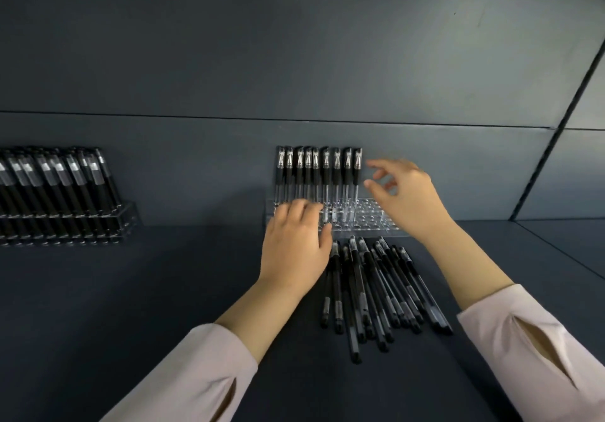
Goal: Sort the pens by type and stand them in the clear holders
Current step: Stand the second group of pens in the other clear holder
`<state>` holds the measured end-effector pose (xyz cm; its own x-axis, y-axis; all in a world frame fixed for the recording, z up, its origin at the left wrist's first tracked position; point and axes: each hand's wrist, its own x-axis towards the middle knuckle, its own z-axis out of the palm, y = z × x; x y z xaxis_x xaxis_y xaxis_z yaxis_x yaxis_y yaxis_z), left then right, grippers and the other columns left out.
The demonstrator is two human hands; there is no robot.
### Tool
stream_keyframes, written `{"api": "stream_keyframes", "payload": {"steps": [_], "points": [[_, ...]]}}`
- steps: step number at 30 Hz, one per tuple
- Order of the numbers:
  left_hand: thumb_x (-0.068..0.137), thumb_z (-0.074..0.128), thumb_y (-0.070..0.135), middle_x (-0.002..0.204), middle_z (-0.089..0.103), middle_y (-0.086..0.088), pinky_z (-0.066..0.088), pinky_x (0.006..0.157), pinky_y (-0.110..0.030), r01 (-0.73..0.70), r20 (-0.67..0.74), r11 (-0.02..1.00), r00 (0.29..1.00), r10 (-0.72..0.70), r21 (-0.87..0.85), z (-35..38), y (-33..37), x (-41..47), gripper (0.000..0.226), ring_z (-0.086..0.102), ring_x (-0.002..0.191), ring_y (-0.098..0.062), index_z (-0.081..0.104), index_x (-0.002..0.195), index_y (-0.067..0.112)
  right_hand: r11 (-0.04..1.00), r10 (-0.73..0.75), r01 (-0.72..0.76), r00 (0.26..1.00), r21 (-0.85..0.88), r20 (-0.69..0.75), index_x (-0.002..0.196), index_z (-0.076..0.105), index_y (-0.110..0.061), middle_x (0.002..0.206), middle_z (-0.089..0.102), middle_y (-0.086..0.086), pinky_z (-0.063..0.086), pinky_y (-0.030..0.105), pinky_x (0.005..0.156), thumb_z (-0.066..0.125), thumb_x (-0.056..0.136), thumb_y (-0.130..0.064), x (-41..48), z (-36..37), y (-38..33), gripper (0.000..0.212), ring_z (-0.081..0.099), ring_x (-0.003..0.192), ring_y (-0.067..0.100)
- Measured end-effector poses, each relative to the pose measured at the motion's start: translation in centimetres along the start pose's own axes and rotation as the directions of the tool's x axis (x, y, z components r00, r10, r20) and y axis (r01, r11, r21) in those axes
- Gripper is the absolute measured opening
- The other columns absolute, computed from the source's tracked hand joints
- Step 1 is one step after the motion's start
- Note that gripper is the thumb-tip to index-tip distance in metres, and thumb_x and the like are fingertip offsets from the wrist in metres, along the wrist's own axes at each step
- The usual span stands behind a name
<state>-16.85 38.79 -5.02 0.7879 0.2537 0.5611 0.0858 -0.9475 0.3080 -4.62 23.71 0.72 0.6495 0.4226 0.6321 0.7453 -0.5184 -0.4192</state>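
A clear holder (366,217) stands against the dark back wall, with several black pens (319,173) upright in its rear row. My left hand (296,245) rests flat on the holder's left front part, fingers straight. My right hand (407,199) hovers above the holder's right side, just right of the last upright pen, its fingers loosely spread and holding nothing. A pile of several loose black pens (373,290) lies on the table in front of the holder, between my forearms.
A second clear holder (126,215) packed with several black pens (59,179) stands at the far left against the wall. The dark table (131,307) runs to the near edge. A lower ledge (566,238) lies at the right.
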Motion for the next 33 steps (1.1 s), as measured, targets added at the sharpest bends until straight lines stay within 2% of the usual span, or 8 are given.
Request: {"api": "stream_keyframes", "payload": {"steps": [5, 7, 11, 16, 19, 24, 29, 33], "points": [[0.090, 0.038, 0.070, 0.133, 0.050, -0.006, 0.043, 0.101, -0.041, 0.309, 0.287, 0.946, 0.918, -0.272, -0.092, -1.1, 3.4, -2.9, 0.074, 0.041, 0.128, -0.026, 0.053, 0.129, 0.009, 1.000, -0.006, 0.005, 0.989, 0.013, 0.147, 0.115, 0.066, -0.021, 0.098, 0.064, -0.003, 0.038, 0.019, 0.072, 0.063, 0.092, -0.028, -2.4, -1.6, -0.2, 0.025, 0.058, 0.080, 0.012], [0.082, 0.031, 0.083, 0.131, 0.049, -0.009, 0.043, 0.098, -0.041, 0.341, 0.396, 0.940, 0.861, -0.319, 0.016, -1.1, 4.8, -4.3, 0.090, 0.042, 0.126, -0.030, 0.053, 0.126, 0.007, 1.000, -0.014, 0.012, 0.981, 0.012, 0.192, 0.113, 0.068, -0.020, 0.098, 0.065, -0.005, 0.038, 0.014, 0.068, 0.062, 0.092, -0.028, -3.6, -2.2, 0.5, 0.023, 0.057, 0.080, 0.009], [0.072, 0.025, 0.092, 0.142, 0.038, -0.015, 0.036, 0.103, -0.042, 0.407, 0.426, 0.895, 0.788, -0.445, 0.181, -0.9, 7.3, -4.0, 0.112, 0.035, 0.132, -0.034, 0.041, 0.138, 0.002, 0.993, 0.080, -0.098, 0.968, 0.063, 0.236, 0.106, 0.071, -0.023, 0.097, 0.066, -0.008, 0.039, 0.018, 0.074, 0.061, 0.092, -0.029, -4.8, -3.4, 2.9, 0.018, 0.059, 0.084, 0.008], [0.074, 0.045, 0.086, 0.149, 0.030, -0.018, 0.035, 0.107, -0.042, 0.438, 0.461, 0.851, 0.715, -0.526, 0.291, -0.1, 9.0, -2.8, 0.115, 0.030, 0.136, -0.036, 0.024, 0.148, 0.000, 0.947, 0.202, -0.245, 0.957, 0.208, 0.210, 0.093, 0.072, -0.021, 0.084, 0.064, -0.015, 0.047, 0.021, 0.076, 0.061, 0.093, -0.023, -5.1, -4.0, 5.6, 0.011, 0.056, 0.067, 0.001], [0.076, 0.051, 0.080, 0.150, 0.031, -0.017, 0.036, 0.106, -0.042, 0.509, 0.464, 0.819, 0.678, -0.571, 0.265, 0.0, 9.2, -2.3, 0.112, 0.030, 0.137, -0.036, 0.023, 0.148, -0.001, 0.946, 0.199, -0.233, 0.966, 0.224, 0.165, 0.088, 0.070, -0.024, 0.082, 0.064, -0.009, 0.036, 0.002, 0.062, 0.061, 0.092, -0.023, -4.8, -3.8, 5.8, 0.010, 0.055, 0.066, 0.005], [0.086, 0.057, 0.064, 0.142, 0.042, -0.015, 0.041, 0.100, -0.041, 0.562, 0.440, 0.804, 0.682, -0.583, 0.194, 0.3, 10.2, -2.4, 0.082, 0.037, 0.133, -0.036, 0.042, 0.136, 0.002, 0.964, 0.139, -0.172, 0.976, 0.205, 0.168, 0.093, 0.071, -0.018, 0.088, 0.066, -0.005, 0.034, -0.001, 0.059, 0.059, 0.093, -0.023, -5.0, -3.8, 5.4, 0.013, 0.054, 0.072, 0.002], [0.090, 0.066, 0.042, 0.101, 0.060, -0.011, 0.041, 0.055, -0.032, 0.633, 0.373, 0.773, 0.708, -0.600, 0.043, 0.2, 11.0, -2.7, 0.051, 0.064, 0.095, -0.028, 0.047, 0.118, 0.004, 0.956, 0.152, -0.191, 0.972, 0.222, 0.179, 0.092, 0.070, -0.020, 0.088, 0.065, -0.007, 0.034, 0.002, 0.058, 0.058, 0.094, -0.024, -5.0, -3.8, 5.4, 0.013, 0.054, 0.072, 0.001], [0.091, 0.066, 0.039, 0.072, 0.052, -0.007, 0.032, 0.047, -0.028, 0.641, 0.345, 0.768, 0.722, -0.600, -0.006, -0.1, 10.9, -2.9, 0.033, 0.054, 0.061, -0.017, 0.047, 0.091, 0.011, 0.951, 0.150, -0.196, 0.969, 0.238, 0.198, 0.087, 0.067, -0.025, 0.090, 0.065, -0.007, 0.036, 0.009, 0.060, 0.058, 0.094, -0.024, -5.0, -3.9, 5.3, 0.012, 0.054, 0.073, 0.002]]}}
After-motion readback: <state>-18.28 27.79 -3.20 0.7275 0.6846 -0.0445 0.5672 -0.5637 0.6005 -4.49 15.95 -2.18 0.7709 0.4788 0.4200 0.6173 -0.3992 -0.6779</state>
